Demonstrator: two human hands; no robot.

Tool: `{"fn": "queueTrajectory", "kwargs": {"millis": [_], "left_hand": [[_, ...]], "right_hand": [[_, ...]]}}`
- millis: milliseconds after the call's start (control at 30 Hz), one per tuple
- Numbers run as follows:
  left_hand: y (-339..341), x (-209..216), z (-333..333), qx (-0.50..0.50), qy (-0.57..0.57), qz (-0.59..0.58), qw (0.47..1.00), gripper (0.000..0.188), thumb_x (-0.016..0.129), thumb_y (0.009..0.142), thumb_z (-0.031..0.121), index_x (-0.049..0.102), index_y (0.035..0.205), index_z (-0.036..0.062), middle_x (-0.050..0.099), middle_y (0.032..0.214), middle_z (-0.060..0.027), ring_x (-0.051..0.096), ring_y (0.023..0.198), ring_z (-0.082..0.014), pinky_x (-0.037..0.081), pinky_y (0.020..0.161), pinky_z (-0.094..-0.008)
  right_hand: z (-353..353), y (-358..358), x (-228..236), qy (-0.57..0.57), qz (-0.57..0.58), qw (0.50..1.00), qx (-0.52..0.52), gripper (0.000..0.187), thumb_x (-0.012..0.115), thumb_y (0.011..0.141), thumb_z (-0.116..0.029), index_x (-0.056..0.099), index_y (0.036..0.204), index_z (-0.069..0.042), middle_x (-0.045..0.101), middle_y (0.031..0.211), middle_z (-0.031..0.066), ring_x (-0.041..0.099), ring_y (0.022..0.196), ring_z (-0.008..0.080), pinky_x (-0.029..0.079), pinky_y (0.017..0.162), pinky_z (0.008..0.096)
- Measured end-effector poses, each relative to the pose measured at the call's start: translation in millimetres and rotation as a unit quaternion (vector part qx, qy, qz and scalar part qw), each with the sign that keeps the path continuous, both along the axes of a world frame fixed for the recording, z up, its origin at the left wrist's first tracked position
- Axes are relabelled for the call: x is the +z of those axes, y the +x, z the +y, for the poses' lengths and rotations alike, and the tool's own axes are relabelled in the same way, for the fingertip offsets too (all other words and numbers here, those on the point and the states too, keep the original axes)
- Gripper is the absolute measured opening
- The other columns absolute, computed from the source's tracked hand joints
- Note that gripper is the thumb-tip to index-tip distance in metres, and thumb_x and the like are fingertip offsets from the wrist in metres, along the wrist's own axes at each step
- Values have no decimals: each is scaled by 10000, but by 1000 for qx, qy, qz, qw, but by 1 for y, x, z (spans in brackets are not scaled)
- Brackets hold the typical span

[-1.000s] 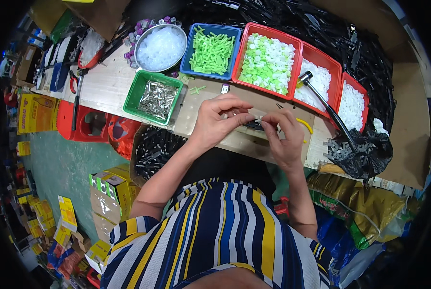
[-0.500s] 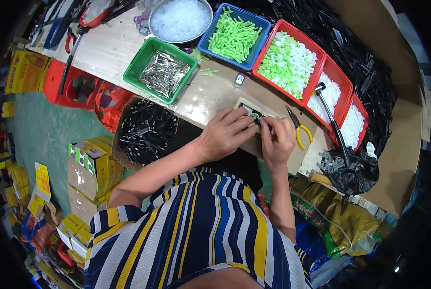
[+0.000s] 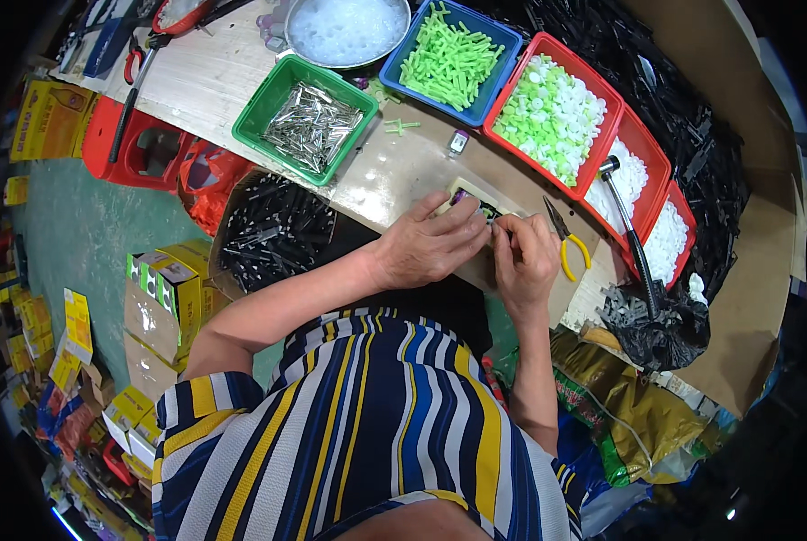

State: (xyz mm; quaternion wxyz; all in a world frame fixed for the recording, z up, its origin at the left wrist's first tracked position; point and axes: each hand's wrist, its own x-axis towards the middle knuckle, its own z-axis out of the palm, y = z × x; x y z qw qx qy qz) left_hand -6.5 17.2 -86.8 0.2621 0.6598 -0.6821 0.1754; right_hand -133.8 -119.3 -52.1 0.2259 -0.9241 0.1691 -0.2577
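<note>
At the table's near edge lies a small cream block [image 3: 477, 191] with purple and dark pieces in its recess. The fingers of my left hand [image 3: 432, 243] are bent and pressed together over its near side, largely hiding it. The left thumb lies along the block's left end. My right hand [image 3: 527, 259] is closed in a pinch at the block's right end; what sits between its fingertips is too small to name. Just right of that hand rest pliers with yellow handles [image 3: 573, 257]. A small white-and-purple piece [image 3: 458, 142] lies beyond the block.
Bins curve around the far side: green with metal pins [image 3: 367, 104], blue with green plastic sticks [image 3: 517, 47], red with green and white caps [image 3: 616, 108], and two red with white pieces. A hammer [image 3: 631, 225] leans at right. Below left stands a carton of black parts [image 3: 272, 236].
My left hand's thumb and fingers have shifted on the cream block, so more of the purple piece shows. The right hand keeps its pinch beside it. The whole view has shifted slightly.
</note>
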Motion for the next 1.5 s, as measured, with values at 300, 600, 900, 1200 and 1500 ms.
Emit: {"fn": "queueTrajectory", "kwargs": {"millis": [300,600,900,1200,1500], "left_hand": [[14,14,1,-31,29,-159,986,368,543,820,251,661,1123,81,579,1153,-49,499,1210,-228,345,1025,-455],[19,24,-6,-91,60,-230,967,356,554,793,260,684,1050,51,588,1138,-76,479,1214,-233,366,999,-458],[9,9,-2,-53,31,-192,979,330,562,798,252,679,1035,54,583,1145,-58,475,1218,-222,348,1037,-472],[0,8,-3,-10,28,-163,986,346,567,811,225,673,1090,49,576,1162,-46,482,1223,-197,330,1077,-480],[2,9,-5,-39,40,-78,995,341,596,782,173,656,1085,28,573,1124,-66,537,1149,-231,383,1032,-490]], "right_hand": [[-4,1,10,13,32,999,28,131,709,764,-10,655,881,-34,535,736,73,573,686,247,378,641,356],[-1,3,15,-32,45,998,36,126,698,764,-6,658,881,-35,526,753,77,581,701,254,405,661,355],[-3,-1,6,12,18,999,32,140,697,772,0,666,905,-28,538,762,86,588,721,273,434,667,364],[-6,-2,8,-3,23,999,46,163,693,776,1,677,936,-30,558,784,92,595,736,276,451,675,372],[-59,-15,61,80,0,997,-9,115,681,830,17,687,943,30,652,846,129,649,726,214,493,658,295]]}}
